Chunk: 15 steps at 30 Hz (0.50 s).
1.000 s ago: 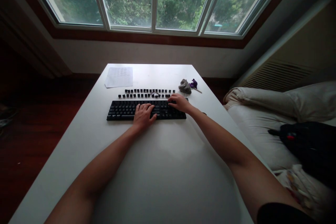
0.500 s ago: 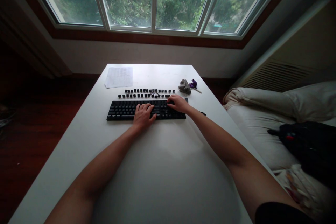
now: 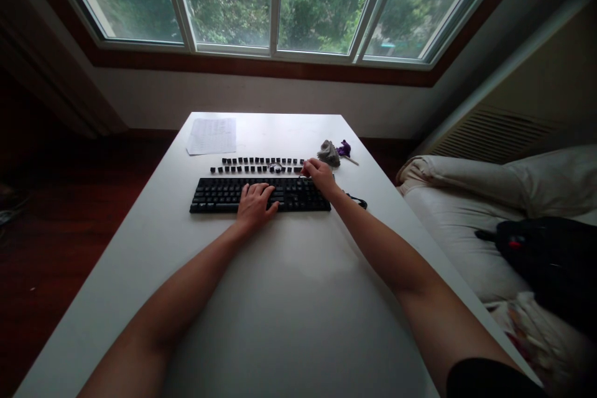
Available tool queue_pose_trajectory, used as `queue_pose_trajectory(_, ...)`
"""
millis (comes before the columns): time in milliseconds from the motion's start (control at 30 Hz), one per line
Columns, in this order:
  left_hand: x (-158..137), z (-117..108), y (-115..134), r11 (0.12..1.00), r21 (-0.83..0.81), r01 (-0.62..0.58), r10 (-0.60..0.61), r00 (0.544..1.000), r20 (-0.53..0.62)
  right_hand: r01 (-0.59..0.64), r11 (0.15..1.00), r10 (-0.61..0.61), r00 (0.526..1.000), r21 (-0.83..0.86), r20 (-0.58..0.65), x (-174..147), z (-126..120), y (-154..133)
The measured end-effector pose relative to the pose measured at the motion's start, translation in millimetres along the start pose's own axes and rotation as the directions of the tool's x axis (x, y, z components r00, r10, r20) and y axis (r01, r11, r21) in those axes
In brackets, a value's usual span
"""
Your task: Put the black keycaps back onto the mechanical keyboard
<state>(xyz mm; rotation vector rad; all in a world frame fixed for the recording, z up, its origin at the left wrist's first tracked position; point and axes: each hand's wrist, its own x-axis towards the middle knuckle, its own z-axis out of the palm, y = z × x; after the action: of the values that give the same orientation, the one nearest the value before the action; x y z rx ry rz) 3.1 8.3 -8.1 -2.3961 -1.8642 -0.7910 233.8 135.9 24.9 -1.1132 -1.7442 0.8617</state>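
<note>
A black keyboard (image 3: 219, 194) lies across the white table. My left hand (image 3: 254, 201) rests on its middle, palm down with the fingers spread. Behind the keyboard stand two rows of loose black keycaps (image 3: 252, 169), with a small pale object among those of the nearer row. At the right end of these rows is my right hand (image 3: 321, 174), above the keyboard's back edge. Its thumb and fingers are pinched together; what is between them is too small and hidden to name.
A grey cloth (image 3: 329, 153) and a purple item (image 3: 344, 148) on a stick lie at the back right. Printed paper (image 3: 212, 136) is at the back left. A black cable (image 3: 358, 200) loops right of the keyboard. A sofa (image 3: 448, 230) stands beside the table.
My right hand has moved from the keyboard's right part slightly away from me and to the right, to the end of the keycap rows. My left hand has stayed in place.
</note>
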Motion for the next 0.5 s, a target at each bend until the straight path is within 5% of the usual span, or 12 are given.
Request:
queue_pose_trajectory(167, 0.6, 1.4, 0.1, 1.0, -0.007, -0.008, 0.008, 1.0, -0.004, -0.135, 0.864, 0.113, 0.991, 0.484, 0.076, 7.3, 11.6, -16.4)
queue_pose_trajectory(500, 1.0, 1.7, 0.2, 1.0, -0.006, 0.001, -0.001, 1.0, -0.001, -0.258, 0.789, 0.102, 0.95, 0.557, 0.296, 7.1, 37.3, -14.4)
